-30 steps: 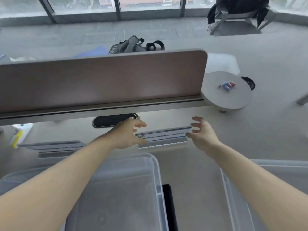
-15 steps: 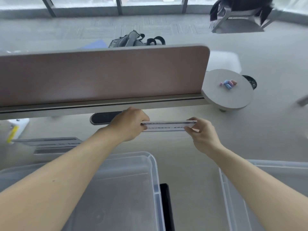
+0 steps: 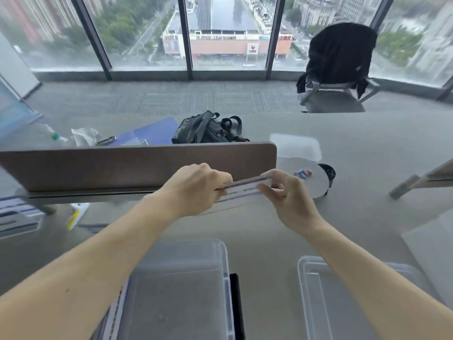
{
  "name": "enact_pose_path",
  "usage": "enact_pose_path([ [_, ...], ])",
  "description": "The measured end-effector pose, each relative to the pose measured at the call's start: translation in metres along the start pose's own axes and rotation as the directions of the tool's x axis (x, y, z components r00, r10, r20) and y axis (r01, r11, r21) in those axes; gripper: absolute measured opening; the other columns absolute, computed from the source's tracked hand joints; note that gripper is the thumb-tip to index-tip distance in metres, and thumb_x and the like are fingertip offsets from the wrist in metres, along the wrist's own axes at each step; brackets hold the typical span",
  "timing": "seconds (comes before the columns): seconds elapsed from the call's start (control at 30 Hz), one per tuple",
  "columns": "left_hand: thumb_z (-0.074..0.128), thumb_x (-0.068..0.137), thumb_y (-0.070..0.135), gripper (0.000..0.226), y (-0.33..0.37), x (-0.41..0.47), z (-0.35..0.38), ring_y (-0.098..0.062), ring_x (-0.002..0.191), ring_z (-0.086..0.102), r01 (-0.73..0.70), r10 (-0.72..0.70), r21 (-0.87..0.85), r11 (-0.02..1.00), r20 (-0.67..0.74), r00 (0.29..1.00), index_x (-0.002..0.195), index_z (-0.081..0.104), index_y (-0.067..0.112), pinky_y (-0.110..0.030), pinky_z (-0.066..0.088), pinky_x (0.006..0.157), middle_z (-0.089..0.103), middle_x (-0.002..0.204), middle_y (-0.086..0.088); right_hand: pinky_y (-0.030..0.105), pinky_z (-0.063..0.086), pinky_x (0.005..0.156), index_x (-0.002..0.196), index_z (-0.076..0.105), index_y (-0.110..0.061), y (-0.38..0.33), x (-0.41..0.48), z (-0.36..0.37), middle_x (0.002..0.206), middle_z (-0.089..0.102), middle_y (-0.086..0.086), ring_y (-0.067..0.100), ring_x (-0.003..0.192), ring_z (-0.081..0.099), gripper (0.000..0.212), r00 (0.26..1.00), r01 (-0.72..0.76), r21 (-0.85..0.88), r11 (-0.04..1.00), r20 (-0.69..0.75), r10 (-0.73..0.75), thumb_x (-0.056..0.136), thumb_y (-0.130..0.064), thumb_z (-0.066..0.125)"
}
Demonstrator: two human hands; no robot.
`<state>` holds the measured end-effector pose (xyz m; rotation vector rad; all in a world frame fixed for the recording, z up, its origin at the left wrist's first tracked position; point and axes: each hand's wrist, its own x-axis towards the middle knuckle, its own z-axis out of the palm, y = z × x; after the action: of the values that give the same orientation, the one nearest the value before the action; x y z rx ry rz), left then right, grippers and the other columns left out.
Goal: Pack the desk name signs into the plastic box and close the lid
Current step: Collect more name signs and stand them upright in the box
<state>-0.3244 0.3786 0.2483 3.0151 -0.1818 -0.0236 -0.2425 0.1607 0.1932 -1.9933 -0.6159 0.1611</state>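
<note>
I hold a long clear desk name sign [image 3: 242, 187] lifted above the desk, one end in each hand. My left hand [image 3: 196, 187] grips its left end and my right hand [image 3: 289, 195] grips its right end. The clear plastic box [image 3: 181, 285] lies near me at the bottom centre, partly under my left forearm. What looks like its clear lid [image 3: 318, 290] lies to the right, under my right forearm. Another name sign [image 3: 17, 217] rests on the desk at the far left, blurred.
A brown divider panel [image 3: 98, 165] runs across the desk just behind my hands. A round grey stand [image 3: 316, 182] with small coloured pieces sits right of it. A white and yellow item [image 3: 76, 212] lies left. A black phone-like object [image 3: 236, 305] lies between box and lid.
Both hands closed on the ends of the name sign and lifted it off the desk. The camera tilted up, so the window and far desk came into view.
</note>
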Motion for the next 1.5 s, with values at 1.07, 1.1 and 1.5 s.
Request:
enact_pose_path([
  [1.07, 0.059, 0.088, 0.02, 0.041, -0.077, -0.254, 0.053, -0.023, 0.048, 0.068, 0.661, -0.6, -0.365, 0.656, 0.28, 0.75, 0.051, 0.044, 0.014, -0.02, 0.041, 0.043, 0.057, 0.05, -0.003, 0.042, 0.062, 0.065, 0.106, 0.06, -0.018, -0.088, -0.164, 0.305, 0.1, 0.073, 0.007, 0.033, 0.087, 0.076, 0.015, 0.72, -0.694, 0.351, 0.629, 0.363, 0.592, 0.095, -0.007, 0.06],
  [1.1, 0.059, 0.09, 0.02, 0.041, -0.076, -0.257, 0.068, -0.021, 0.047, 0.071, 0.664, -0.584, -0.375, 0.647, 0.317, 0.747, 0.053, 0.044, 0.014, -0.02, 0.042, 0.042, 0.06, 0.051, -0.005, 0.045, 0.063, 0.07, 0.103, 0.058, -0.02, -0.075, -0.169, 0.31, 0.098, 0.072, 0.004, 0.033, 0.087, 0.076, 0.017, 0.704, -0.71, 0.324, 0.625, 0.373, 0.605, 0.094, -0.005, 0.061],
  [1.5, 0.064, 0.09, 0.021, 0.03, -0.074, -0.255, 0.186, -0.035, 0.075, 0.07, 0.73, -0.613, -0.318, 0.606, 0.399, 0.682, 0.064, 0.054, 0.01, -0.026, 0.038, 0.048, 0.048, 0.059, -0.005, 0.042, 0.053, 0.079, 0.126, 0.052, -0.013, -0.001, -0.175, 0.349, 0.082, 0.053, -0.009, 0.013, 0.074, 0.059, 0.03, 0.596, -0.756, 0.035, 0.653, 0.449, 0.666, 0.097, -0.005, 0.051],
])
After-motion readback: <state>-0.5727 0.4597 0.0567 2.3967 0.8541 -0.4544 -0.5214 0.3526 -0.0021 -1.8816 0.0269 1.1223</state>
